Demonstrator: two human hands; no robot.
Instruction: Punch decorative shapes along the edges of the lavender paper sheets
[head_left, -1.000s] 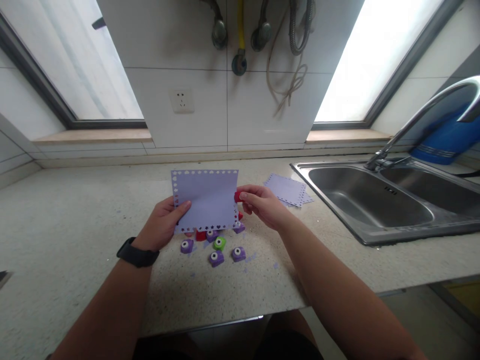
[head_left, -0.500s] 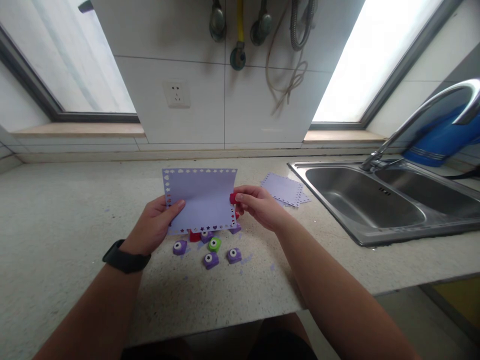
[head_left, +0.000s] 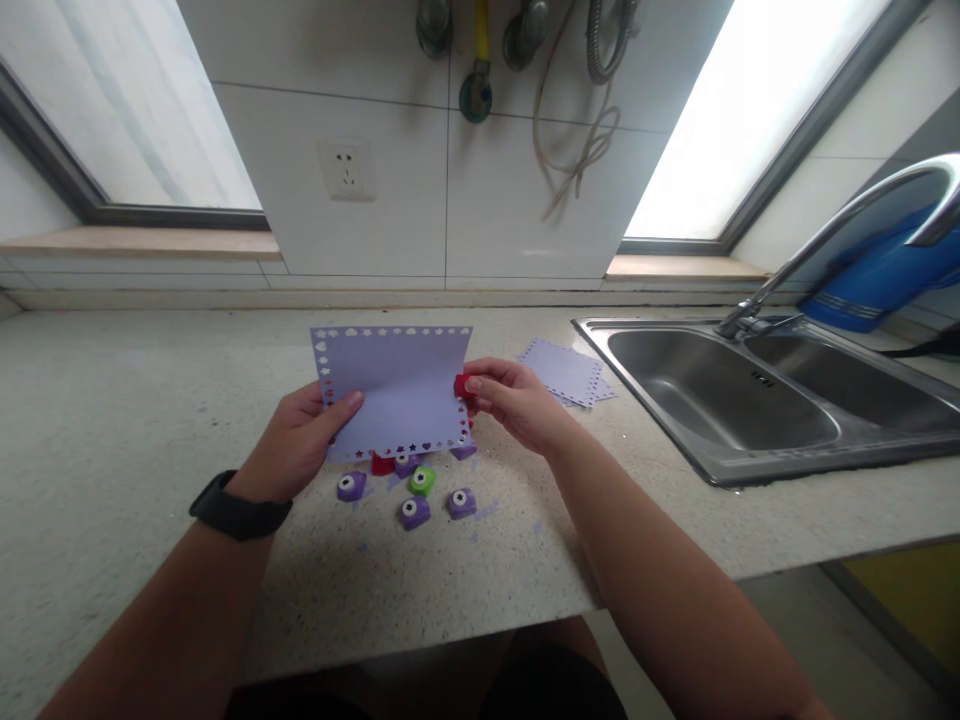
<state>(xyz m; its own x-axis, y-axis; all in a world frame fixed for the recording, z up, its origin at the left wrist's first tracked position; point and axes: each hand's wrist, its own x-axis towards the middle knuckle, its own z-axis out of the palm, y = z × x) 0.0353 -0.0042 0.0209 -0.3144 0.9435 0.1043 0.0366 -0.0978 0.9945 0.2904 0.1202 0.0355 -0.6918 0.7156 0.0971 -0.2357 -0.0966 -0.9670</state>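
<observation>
My left hand [head_left: 304,432] pinches the left edge of a lilac sheet of paper [head_left: 397,385], thumb on its face. Small shapes such as stars and hearts are cut along its top, left and bottom edges and the lower right edge. At the right edge, my right hand [head_left: 510,400] grips a red craft punch [head_left: 463,386], which sits on the paper's border. Below the sheet lie a green craft punch [head_left: 422,481] and several purple ones, among them a purple craft punch [head_left: 462,503]. Another red punch [head_left: 382,463] is partly hidden by the paper.
More lilac sheets with punched edges [head_left: 562,370] lie to the right, beside a steel double sink [head_left: 712,400] with a tall faucet [head_left: 840,225]. Paper scraps are scattered on the speckled counter [head_left: 150,420]. A blue object [head_left: 862,280] stands behind the sink.
The view has shifted slightly, so everything sits a little higher and further left. The red punch stays on the right edge of the paper, and both hands keep their hold.
</observation>
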